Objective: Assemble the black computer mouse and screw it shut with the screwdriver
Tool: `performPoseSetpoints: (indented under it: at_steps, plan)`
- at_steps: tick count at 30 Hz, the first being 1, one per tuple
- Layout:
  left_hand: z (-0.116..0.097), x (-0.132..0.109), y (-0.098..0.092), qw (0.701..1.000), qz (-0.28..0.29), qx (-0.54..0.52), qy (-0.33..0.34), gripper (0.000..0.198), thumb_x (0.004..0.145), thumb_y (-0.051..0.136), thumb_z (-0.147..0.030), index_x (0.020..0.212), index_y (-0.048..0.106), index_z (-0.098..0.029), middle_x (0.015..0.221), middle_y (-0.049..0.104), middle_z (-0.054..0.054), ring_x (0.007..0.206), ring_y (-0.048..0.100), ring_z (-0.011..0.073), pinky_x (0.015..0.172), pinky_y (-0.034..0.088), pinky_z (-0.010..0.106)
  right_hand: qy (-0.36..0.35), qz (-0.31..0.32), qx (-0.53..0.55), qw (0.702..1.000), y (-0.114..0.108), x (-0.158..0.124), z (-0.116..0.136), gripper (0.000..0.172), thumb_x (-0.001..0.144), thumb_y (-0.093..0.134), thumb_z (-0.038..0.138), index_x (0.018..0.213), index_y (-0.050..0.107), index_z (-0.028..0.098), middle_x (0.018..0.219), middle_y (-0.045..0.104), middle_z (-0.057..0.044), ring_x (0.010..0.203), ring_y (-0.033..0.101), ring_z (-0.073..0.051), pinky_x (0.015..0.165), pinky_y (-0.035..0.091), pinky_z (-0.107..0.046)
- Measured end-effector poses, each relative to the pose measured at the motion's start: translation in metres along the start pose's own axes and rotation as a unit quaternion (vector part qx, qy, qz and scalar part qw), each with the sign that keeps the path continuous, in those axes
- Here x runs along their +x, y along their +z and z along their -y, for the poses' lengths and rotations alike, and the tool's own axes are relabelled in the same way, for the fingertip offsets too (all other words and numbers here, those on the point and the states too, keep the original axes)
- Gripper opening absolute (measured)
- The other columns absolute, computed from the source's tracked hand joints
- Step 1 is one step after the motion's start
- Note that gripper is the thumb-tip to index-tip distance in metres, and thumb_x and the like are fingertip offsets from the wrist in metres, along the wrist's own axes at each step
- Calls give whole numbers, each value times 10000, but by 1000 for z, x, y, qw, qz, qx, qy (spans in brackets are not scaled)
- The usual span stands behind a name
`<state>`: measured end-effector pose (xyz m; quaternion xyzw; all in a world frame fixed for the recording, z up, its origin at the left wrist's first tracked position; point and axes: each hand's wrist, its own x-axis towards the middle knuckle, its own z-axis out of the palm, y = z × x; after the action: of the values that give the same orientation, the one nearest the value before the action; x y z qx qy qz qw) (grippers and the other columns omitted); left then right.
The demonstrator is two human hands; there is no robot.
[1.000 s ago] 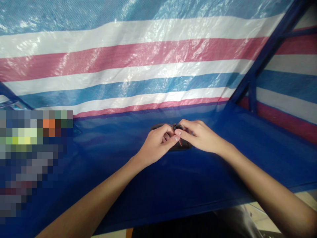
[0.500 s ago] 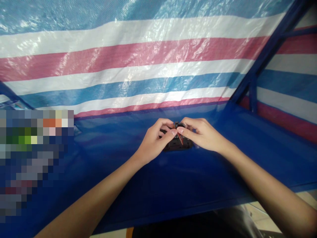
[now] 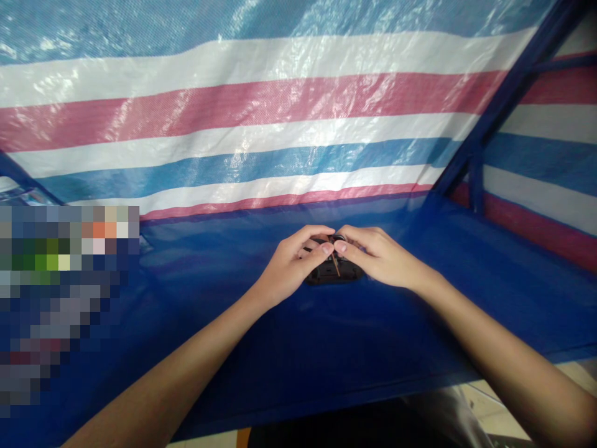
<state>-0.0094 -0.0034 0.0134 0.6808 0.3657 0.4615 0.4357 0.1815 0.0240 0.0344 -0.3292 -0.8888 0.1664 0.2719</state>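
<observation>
A thin reddish-brown strip [image 3: 336, 266] now shows narrower, suggesting turning; left hand [image 3: 295, 256] and right hand [image 3: 379, 250] pinch a small black part [image 3: 340, 237], shape mostly hidden, above a black rounded plastic device [image 3: 324, 274] on the blue counter [image 3: 289, 354].

We are in a makeshift booth. Striped sheeting [image 3: 233, 102] walls our tabletop [image 3: 373, 336] along its far edge, beside a blue frame [image 3: 498, 102].

just the one head cam | worn up high, pointing forward and kinda down | left hand [image 3: 293, 262] and right hand [image 3: 383, 254] fairly close, mid-frame | blue bench [image 3: 298, 354] under them, striped tarp [image 3: 261, 96] filling the top
</observation>
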Motion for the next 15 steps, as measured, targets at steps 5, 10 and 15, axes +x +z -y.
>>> performPoseSetpoints:
  at_steps: [5,10,15]
  plan:
    - [-3,0,2,1000,4,9,6,269,844,568,-368,1055,584,-202,898,652,9,797,608,117,628,424,196,9,6,41,999,1,0,1,334,918,425,417,707,500,170,599,442,46,533,424,-77,514,313,-201]
    - [-3,-1,3,1000,5,-9,-1,248,828,598,-361,1006,570,-192,887,653,10,803,623,123,609,418,191,29,24,82,996,-1,0,4,352,919,413,422,708,523,164,594,465,39,522,437,-80,500,319,-204]
    - [-1,-1,2,1000,8,-17,2,248,816,611,-359,998,577,-194,895,643,16,817,617,131,646,432,210,10,41,105,994,-4,-1,3,327,925,412,391,739,553,161,625,502,29,554,457,-87,528,343,-204]
